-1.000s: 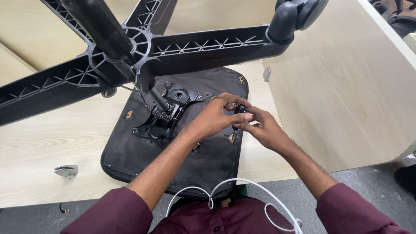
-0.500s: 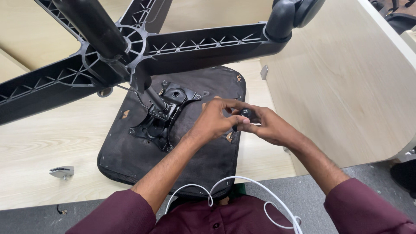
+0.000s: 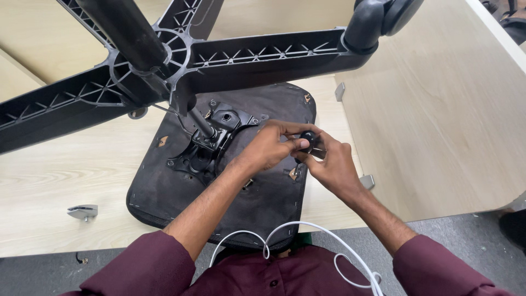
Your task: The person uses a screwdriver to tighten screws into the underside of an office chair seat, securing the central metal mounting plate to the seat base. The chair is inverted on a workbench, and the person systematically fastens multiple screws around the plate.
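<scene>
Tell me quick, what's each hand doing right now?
Left hand: closed, fingers pinching the small black knob over the upturned chair seat.
Right hand: closed around the same knob from the other side.

Left hand (image 3: 268,149) and right hand (image 3: 329,164) meet fingertip to fingertip, forearms angled inward, fingers curled.

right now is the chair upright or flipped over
Flipped over. The seat lies underside up on the table, and the star base sticks up toward the camera, its caster in the air.
</scene>
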